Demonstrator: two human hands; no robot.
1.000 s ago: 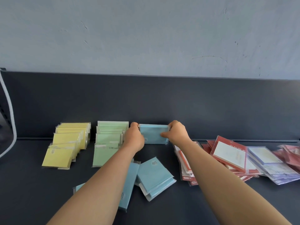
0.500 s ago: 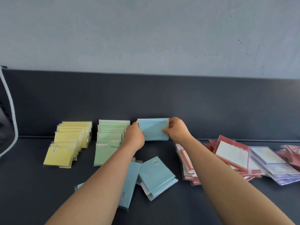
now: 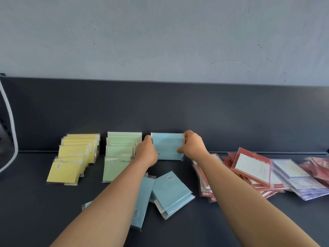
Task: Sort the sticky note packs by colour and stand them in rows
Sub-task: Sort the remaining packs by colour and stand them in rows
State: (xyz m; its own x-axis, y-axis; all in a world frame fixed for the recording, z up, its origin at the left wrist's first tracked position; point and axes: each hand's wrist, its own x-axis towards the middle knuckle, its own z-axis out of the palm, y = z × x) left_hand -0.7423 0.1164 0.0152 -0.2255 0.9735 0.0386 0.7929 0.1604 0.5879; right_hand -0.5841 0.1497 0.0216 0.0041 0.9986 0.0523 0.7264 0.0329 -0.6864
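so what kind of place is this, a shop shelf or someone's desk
Likely a shop or stockroom, not certain: a dark shelf with a raised back panel, sealed packs in a yellow row and a green row, a blue pack held upright beside them.

loose blue pack (image 3: 144, 196) half under left forearm (image 3: 110, 202) | red packs (image 3: 318, 168) cut by right edge | print (image 3: 135, 213) unreadable

1. Single head-worn wide-angle view, aimed forward and down.
2. Faces dark grey matte shelf (image 3: 35, 211) and its upright back panel (image 3: 231, 113); pale blue painted wall (image 3: 160, 32) up top.
3. Close in: left hand (image 3: 147, 152) and right hand (image 3: 193, 147) grip upright light-blue wrapped sticky note pack (image 3: 167, 147) mid-frame.
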